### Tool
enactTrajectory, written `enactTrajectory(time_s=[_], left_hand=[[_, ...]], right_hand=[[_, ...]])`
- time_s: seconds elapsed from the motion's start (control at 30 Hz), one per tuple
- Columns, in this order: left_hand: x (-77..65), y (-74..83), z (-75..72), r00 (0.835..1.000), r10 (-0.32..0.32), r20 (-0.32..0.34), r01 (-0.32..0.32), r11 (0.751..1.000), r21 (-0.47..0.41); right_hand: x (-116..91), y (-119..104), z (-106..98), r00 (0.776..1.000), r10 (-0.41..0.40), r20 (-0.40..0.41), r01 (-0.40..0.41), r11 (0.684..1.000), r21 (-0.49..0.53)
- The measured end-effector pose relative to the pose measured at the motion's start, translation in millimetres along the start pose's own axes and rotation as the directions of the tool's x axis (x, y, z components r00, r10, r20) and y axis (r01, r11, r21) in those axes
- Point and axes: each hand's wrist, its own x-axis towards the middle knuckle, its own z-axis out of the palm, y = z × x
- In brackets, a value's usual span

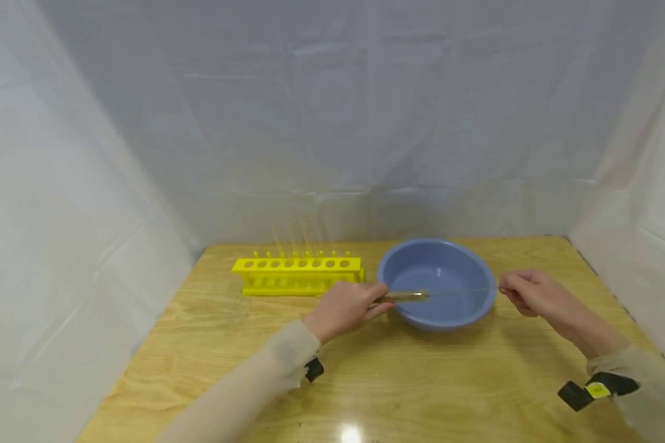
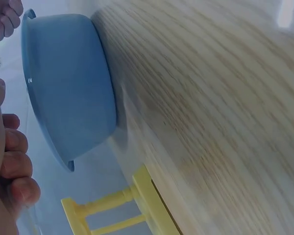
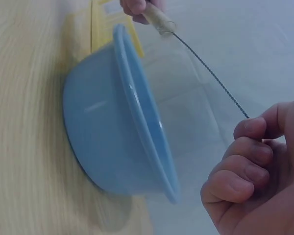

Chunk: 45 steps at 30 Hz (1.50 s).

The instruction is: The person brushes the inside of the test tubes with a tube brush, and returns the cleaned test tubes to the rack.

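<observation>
While the left hand [image 1: 348,309] grips a tube [image 1: 409,296] over the blue basin [image 1: 421,264] near the table's [image 1: 199,351] far edge, the right hand [image 1: 534,293] pinches the twisted wire [image 3: 210,71] leading from the tube's mouth.

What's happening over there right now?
A person is working with both hands above a blue basin. The left hand grips a clear tube, and the right hand pinches a thin twisted wire that runs to the tube's open end. The basin sits on the wooden table, with a yellow rack to its left.
</observation>
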Motion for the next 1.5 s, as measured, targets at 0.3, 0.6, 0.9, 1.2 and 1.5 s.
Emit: enactTrajectory(time_s=[0.3, 0.6, 0.9, 1.2, 1.5], left_hand=[[-7.9, -8.0, 3.1, 0.999, -0.022, -0.028, 0.020, 0.999, -0.041], [-17.4, -16.1, 4.4, 0.998, -0.056, -0.019, 0.055, 0.998, -0.021], [-22.9, -23.4, 2.2, 0.997, -0.082, -0.016, 0.082, 0.996, 0.041], [-13.0, -17.5, 2.3, 0.996, -0.092, -0.005, 0.093, 0.992, 0.083], [-3.6, -15.3, -1.2, 0.997, -0.058, -0.054, 0.068, 0.974, 0.215]], right_hand=[[-12.4, 10.9, -26.2, 0.996, -0.068, -0.061, 0.064, 0.996, -0.068], [-19.9, 20.0, -53.1, 0.997, -0.055, -0.058, 0.048, 0.992, -0.117], [-23.7, 25.8, -63.6, 0.992, -0.031, -0.122, 0.009, 0.983, -0.182], [-14.5, 36.2, -50.1, 0.988, -0.041, -0.147, 0.008, 0.976, -0.217], [-10.7, 39.7, -42.4, 0.990, -0.014, -0.142, -0.027, 0.957, -0.287]])
